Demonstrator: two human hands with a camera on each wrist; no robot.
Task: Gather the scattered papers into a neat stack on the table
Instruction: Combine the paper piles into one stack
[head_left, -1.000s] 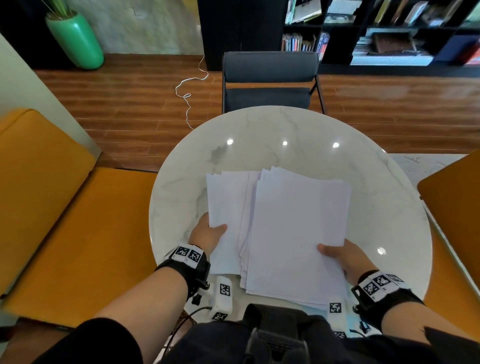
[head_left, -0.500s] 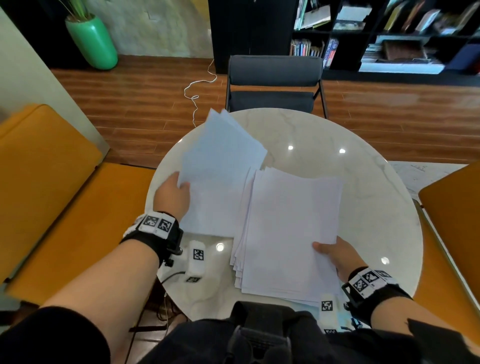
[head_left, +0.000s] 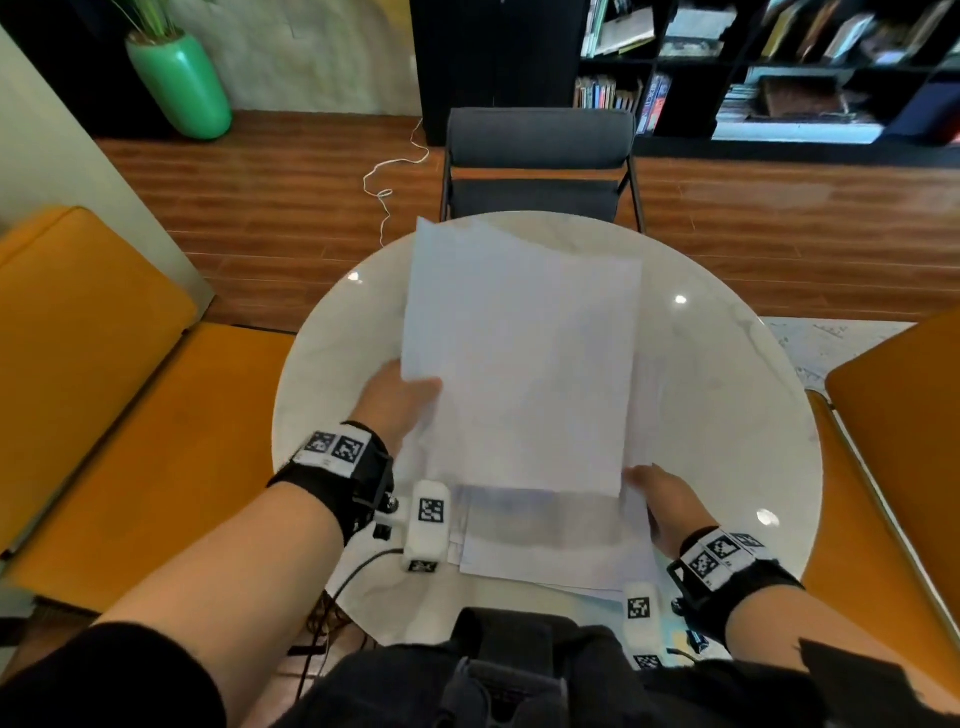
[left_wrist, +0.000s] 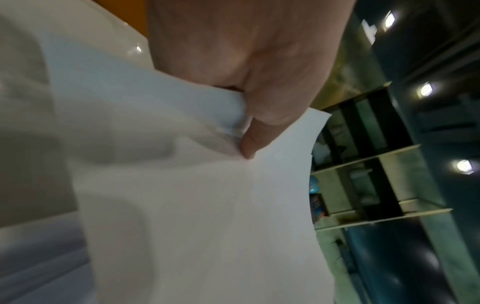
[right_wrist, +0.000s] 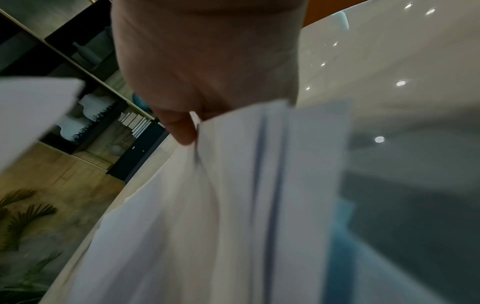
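Left hand (head_left: 397, 402) pinches lifted sheets (head_left: 519, 364); right hand (head_left: 657, 499) grips the stack (head_left: 545, 556) (square edges before lowering).

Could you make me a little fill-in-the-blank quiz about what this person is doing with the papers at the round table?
1. The left hand holds the lifted sheets above the ____ papers.
2. The right hand grips the lower stack at its ____ edge.
3. The table top is ____ in shape.
4. The vase on the floor is ____.

Missing words: stacked; right; round; green
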